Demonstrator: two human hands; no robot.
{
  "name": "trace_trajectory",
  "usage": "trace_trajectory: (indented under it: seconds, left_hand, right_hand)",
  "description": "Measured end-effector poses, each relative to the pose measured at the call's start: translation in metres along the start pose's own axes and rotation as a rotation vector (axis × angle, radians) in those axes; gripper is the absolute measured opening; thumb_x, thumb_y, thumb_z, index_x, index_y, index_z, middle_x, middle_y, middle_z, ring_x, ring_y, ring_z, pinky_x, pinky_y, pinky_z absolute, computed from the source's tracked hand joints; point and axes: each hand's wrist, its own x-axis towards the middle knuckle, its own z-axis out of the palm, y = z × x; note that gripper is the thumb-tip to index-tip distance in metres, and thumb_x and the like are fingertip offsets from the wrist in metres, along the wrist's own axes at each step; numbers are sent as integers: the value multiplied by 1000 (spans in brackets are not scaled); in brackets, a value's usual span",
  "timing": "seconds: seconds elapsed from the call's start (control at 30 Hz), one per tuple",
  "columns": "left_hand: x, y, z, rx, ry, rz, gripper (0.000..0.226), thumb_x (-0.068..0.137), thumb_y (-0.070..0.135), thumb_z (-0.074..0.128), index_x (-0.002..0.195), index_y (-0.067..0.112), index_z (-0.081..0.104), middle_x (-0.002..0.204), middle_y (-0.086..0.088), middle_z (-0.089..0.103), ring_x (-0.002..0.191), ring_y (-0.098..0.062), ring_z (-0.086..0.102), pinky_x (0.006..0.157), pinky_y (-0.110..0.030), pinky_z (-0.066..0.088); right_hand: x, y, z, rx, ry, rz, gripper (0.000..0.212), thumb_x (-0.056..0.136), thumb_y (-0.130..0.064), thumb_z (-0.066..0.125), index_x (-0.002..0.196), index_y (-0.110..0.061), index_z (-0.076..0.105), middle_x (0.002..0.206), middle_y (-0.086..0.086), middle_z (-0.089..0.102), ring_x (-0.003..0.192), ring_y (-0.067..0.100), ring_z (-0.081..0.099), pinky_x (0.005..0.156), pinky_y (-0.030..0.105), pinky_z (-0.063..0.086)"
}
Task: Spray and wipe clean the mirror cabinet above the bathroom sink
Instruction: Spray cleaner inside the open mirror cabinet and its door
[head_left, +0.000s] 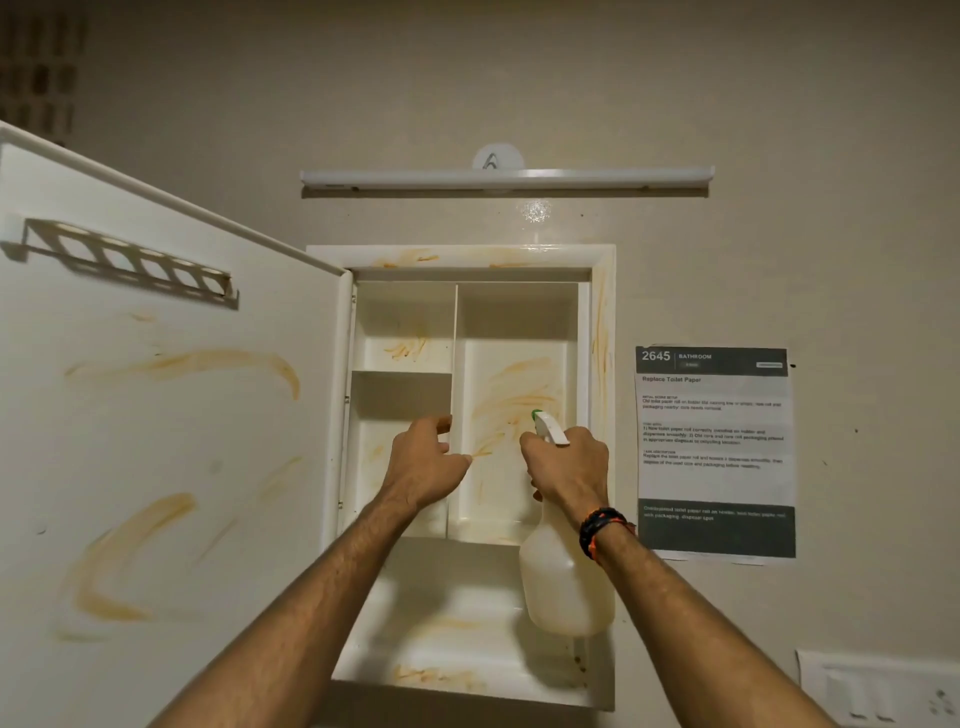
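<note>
Step in hand, as judged: spraying the cabinet interior. The right hand (569, 465) is clamped round the neck of the spray bottle (566, 587), fingers curled at the trigger; the green-tipped nozzle (537, 415) rises above the knuckles and points into the mirror cabinet (467, 257). The left hand (426, 462) holds nothing; its fingers are loosely bent and its fingertips lie at the front edge of the vertical divider (453, 364), though contact cannot be confirmed. The two hands are apart, with the tall right compartment showing between them.

Procedure, advised: keep the nozzle short of the back panel so the mist spreads over the orange smears (519, 395) ahead of the right hand; work from the top frame downward so runoff crosses soiled areas only; keep the left hand out of the spray path; treat the open door (156, 415), left of the left hand, in the same pass. No cloth is visible, so wiping cannot start yet.

Count: one cabinet, door open; one divider; one short shelf (401, 371) above the left hand; one spray bottle; one slotted rack (130, 260) on the door; one light bar (506, 177) above both hands; one printed notice (716, 452) right of the right hand; one beaded wristband (602, 530) on the right wrist.
</note>
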Motion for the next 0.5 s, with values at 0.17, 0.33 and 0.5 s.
trace_trajectory:
  seconds: [0.17,0.33,0.5]
  left_hand:
    - [1,-1,3,-5,18,4,57,82,10,70,136,13,52,133,1,61,97,-8,54,82,-21,44]
    - [1,-3,3,-11,14,-1,57,82,12,71,136,13,51,133,1,60,98,-9,55,83,-23,45]
    - [-2,-16,-12,42,54,-47,64,84,13,70,142,11,44,141,-2,53,118,-17,57,92,-28,48]
  right_hand:
    - [1,9,0,32,-10,-4,28,75,-27,62,69,-1,68,69,15,71,48,22,66,45,36,58]
    - [-1,10,2,98,-28,-10,24,77,-24,62,68,-2,68,68,13,72,45,16,62,41,23,50]
    - [-5,-5,15,166,-106,-45,21,77,-19,61,73,1,68,66,11,68,42,11,58,40,18,46]
